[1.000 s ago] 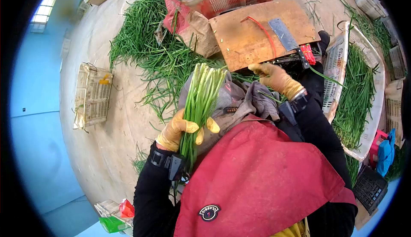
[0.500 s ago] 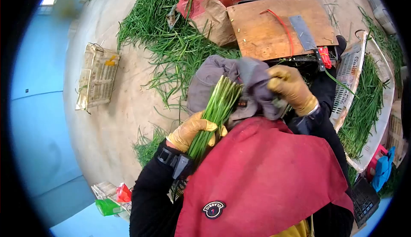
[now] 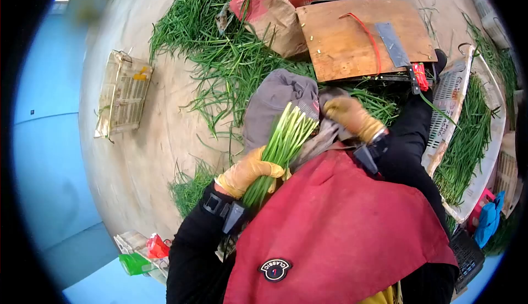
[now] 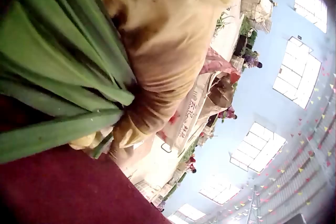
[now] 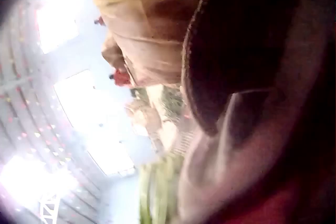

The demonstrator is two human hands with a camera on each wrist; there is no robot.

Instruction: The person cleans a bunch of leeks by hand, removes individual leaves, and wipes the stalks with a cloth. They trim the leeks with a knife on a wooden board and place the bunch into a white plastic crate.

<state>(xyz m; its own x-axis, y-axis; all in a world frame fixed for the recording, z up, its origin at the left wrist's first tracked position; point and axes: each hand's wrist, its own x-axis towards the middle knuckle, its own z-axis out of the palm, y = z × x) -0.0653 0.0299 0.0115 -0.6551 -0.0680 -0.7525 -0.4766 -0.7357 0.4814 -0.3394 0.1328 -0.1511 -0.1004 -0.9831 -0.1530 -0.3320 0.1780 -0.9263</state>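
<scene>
My gloved left hand (image 3: 250,173) grips a bunch of garlic chives (image 3: 286,139), its pale cut ends pointing up and away over my lap. In the left wrist view the flat green leaves (image 4: 58,50) run past the glove (image 4: 163,40). A grey cloth (image 3: 278,98) lies bunched on my lap, just beyond the chives. My gloved right hand (image 3: 352,117), blurred, holds a fold of this cloth near the chive ends. In the right wrist view, a dark cloth fold (image 5: 231,77) hides the fingers beside the glove (image 5: 152,29).
Ahead, a wooden board (image 3: 352,45) bears a cleaver (image 3: 393,43) and a red strip (image 3: 366,32). Loose chives (image 3: 220,56) are heaped on the floor. A white crate (image 3: 473,139) of chives stands at right, another crate (image 3: 124,92) at left. A red apron (image 3: 335,221) covers my front.
My right hand raised a grey cloth fold, then moved left and down towards the chive ends. The left hand tilted the bunch to the right and kept its grip.
</scene>
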